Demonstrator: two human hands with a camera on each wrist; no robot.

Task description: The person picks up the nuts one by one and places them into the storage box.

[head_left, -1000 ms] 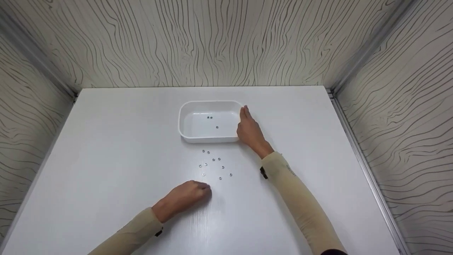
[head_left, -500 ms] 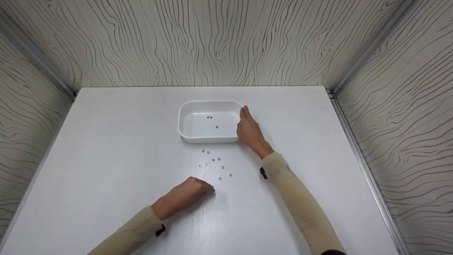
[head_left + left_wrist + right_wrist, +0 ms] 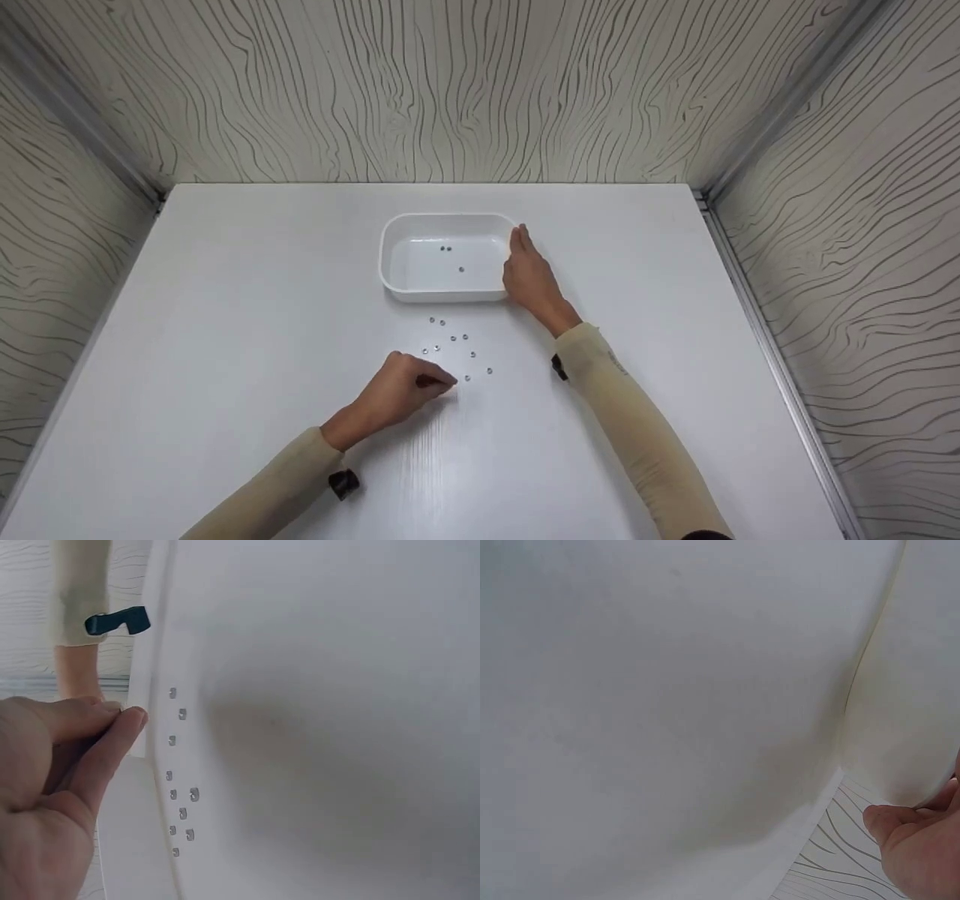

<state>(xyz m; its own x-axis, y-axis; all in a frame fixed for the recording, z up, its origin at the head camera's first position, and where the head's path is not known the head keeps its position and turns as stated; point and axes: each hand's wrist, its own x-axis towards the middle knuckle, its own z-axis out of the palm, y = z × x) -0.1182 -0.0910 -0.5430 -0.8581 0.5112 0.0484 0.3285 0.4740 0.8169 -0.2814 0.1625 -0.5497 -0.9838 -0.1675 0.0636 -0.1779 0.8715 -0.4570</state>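
Note:
My left hand point(image 3: 394, 394) hovers low over the white table, thumb and index fingertips pinched together. A tiny dark edge shows between those fingertips in the left wrist view, seemingly a small metal nut point(image 3: 120, 712). Just beyond the hand lie several loose metal nuts point(image 3: 453, 338), scattered in front of a white plastic tray point(image 3: 450, 296). Three more nuts point(image 3: 461, 269) rest on the tray's floor. With my right hand point(image 3: 534, 281) I hold the tray's right end, fingers along its outer side; in the right wrist view the thumb point(image 3: 885, 821) touches its wall.
Behind the white table point(image 3: 262, 262) stands a wall panel point(image 3: 450, 90) with a wood-grain pattern. Similar panels flank both sides, with metal rails point(image 3: 780, 367) along the edges. The tray sits near the table's back middle.
My left hand has risen and shifted slightly forward, its fingertips now pinched and lifted off the table. One loose nut is now covered by it in the head view. The right hand and tray stay put.

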